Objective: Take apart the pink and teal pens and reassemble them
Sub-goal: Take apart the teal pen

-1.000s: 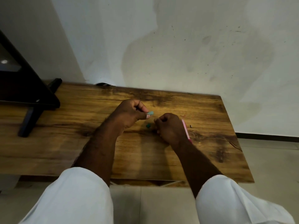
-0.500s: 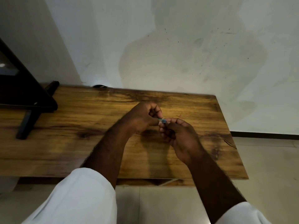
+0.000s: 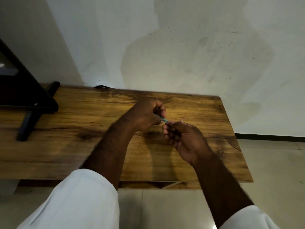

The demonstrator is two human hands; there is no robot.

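Teal pen (image 3: 164, 120) slanting left-right above table (image 3: 82, 123), left hand (image 3: 145, 115) pinching one end, right hand (image 3: 184, 138) pinching the other.

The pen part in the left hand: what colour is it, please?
The pen part is teal; head view.

A wooden table (image 3: 79, 154) with dark knots and strong grain runs from the left edge to the right, set against a pale wall (image 3: 181, 22) that bears a broad grey stain (image 3: 189, 63) and small dark specks. On the table's far left stands a black frame (image 3: 28, 103) with a splayed leg, and a small black object (image 3: 101, 86) peeks over the far edge. Pale floor tiles (image 3: 272, 162) lie right of and near the table, below a dark skirting strip (image 3: 270, 138).
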